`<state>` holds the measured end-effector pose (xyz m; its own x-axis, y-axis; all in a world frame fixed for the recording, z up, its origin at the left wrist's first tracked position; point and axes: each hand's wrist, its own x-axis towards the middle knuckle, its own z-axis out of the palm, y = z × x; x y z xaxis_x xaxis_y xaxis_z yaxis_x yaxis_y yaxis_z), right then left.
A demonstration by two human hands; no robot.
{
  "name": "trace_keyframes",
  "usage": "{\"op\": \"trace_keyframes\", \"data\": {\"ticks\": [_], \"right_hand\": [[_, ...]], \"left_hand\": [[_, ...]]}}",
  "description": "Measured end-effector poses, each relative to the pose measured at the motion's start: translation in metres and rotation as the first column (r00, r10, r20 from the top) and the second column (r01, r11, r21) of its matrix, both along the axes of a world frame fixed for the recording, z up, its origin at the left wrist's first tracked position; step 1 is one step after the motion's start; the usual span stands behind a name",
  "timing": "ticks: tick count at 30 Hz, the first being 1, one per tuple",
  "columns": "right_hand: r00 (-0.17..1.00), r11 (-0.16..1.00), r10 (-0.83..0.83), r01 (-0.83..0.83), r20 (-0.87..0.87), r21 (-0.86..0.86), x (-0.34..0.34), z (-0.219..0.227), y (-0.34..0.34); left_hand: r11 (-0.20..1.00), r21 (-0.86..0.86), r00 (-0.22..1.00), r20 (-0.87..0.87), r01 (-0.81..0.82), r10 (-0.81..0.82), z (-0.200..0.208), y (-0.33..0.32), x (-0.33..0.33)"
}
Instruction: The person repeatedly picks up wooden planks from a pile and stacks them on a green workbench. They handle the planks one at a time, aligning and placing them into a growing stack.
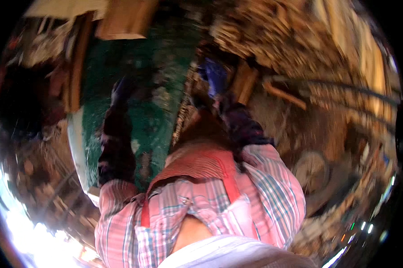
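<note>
My left hand (123,88), in a dark blue glove, is over the green tabletop (163,100). Shadow and motion blur hide its fingers, and nothing can be made out in it. Past the table's right edge, my right hand (215,77) wears a brighter blue glove. Its fingers are smeared as well. Close to its right side is a short wooden block (245,82); whether the glove touches it I cannot tell. Both forearms are in dark sleeves, and a red apron (197,163) hangs in front of me.
Wood pieces (259,33) are heaped beyond my right hand. A thick wooden block (125,20) sits at the table's far end, with an upright board (78,62) along its left side. A dark bar (348,89) and a wheel (311,172) are on the right.
</note>
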<state>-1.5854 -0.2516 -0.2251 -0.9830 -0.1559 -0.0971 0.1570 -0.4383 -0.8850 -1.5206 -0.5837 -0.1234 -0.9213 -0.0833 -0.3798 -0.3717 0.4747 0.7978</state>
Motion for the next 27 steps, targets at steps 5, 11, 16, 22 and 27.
{"op": "trace_keyframes", "data": {"ticks": [5,11,16,22,27], "right_hand": [[0.967,0.982,0.163,-0.177,0.195,0.057,-0.114,0.018,-0.09],[0.847,0.938,0.339,-0.271,0.41,-0.216,-0.215,0.004,-0.166],[0.872,0.918,0.395,-0.388,0.288,-0.085,-0.205,0.048,-0.233],[0.825,0.881,0.471,-0.456,0.313,-0.123,-0.096,0.106,-0.198],[0.597,0.784,0.558,-0.607,0.576,-0.13,0.092,0.101,-0.182]], "left_hand": [[0.836,-0.359,0.902,-0.283,-0.415,0.326,-0.109,-0.15,-0.047],[0.209,0.826,0.465,0.072,-0.524,0.882,-0.024,-0.125,-0.152],[0.575,0.661,0.748,-0.032,-0.482,0.663,-0.026,-0.107,-0.147],[0.463,0.71,0.627,-0.039,-0.531,0.778,-0.021,-0.03,-0.029],[0.348,0.675,0.495,0.029,-0.651,0.868,-0.003,0.0,0.189]]}}
